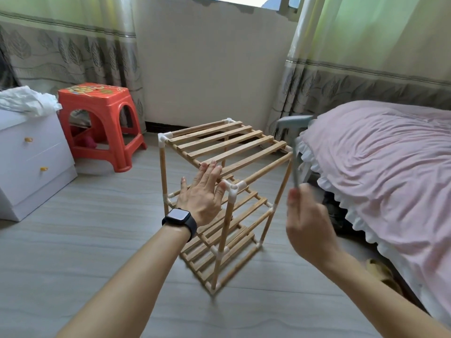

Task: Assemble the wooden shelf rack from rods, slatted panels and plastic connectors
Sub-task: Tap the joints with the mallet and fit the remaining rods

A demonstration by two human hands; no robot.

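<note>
Now, head view: shelf rack upright on the floor.
Left hand lies flat, fingers straight, on the rack's top panel; right hand, right of the rack, grips what looks like a blurred hammer.

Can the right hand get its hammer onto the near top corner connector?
Probably yes: the corner connector lies bare toward the right hand and hammer. The left hand rests on the top panel right beside it, thumb close.
</note>
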